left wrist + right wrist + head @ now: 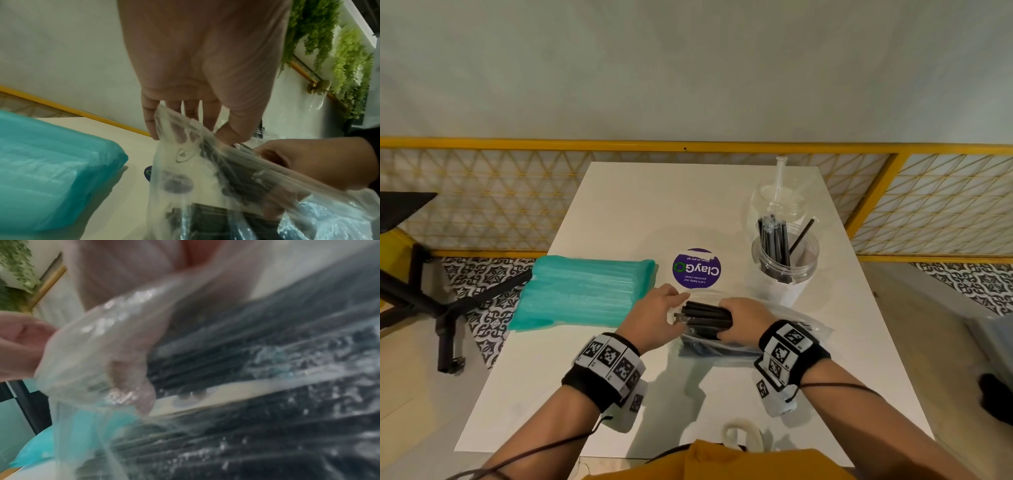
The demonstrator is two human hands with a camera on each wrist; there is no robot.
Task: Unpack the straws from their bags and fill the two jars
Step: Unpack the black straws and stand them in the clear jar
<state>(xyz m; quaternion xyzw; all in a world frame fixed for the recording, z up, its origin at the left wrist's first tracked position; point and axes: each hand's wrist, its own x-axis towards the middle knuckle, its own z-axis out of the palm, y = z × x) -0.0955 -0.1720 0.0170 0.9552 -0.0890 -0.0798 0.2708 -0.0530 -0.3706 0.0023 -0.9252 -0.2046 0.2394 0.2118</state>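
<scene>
**A:** Straws (707, 314), the black ones: a bundle sits crosswise near the front of the white worktop (626, 205), sticking out of the mouth of a clear bag (784, 337). The right hand (743, 317) is wrapped round the bundle; the left hand (657, 317) is just beside its free ends, fingers and thumb pinching the bag's open edge.

**B:** Does the left wrist view add anything?

**A:** It shows the pinch from below, film between thumb and fingertips (151, 128), plus hanging green plants (347, 68) on the wall, which the head view misses. The right wrist view is blurred: dark straws under shiny plastic, little more.

**B:** And the jars?

**A:** Only the head view has them. One clear jar (785, 262) with black straws standing in it is at the far right, a second jar (777, 195) behind it holding one clear straw. A teal pack (582, 294) lies left of the hands.

**B:** Any writing?

**A:** A round purple sticker (697, 268) beyond the hands reads "ClayGO", upside down. The bag carries a small triangle mark; I cannot read it.
</scene>
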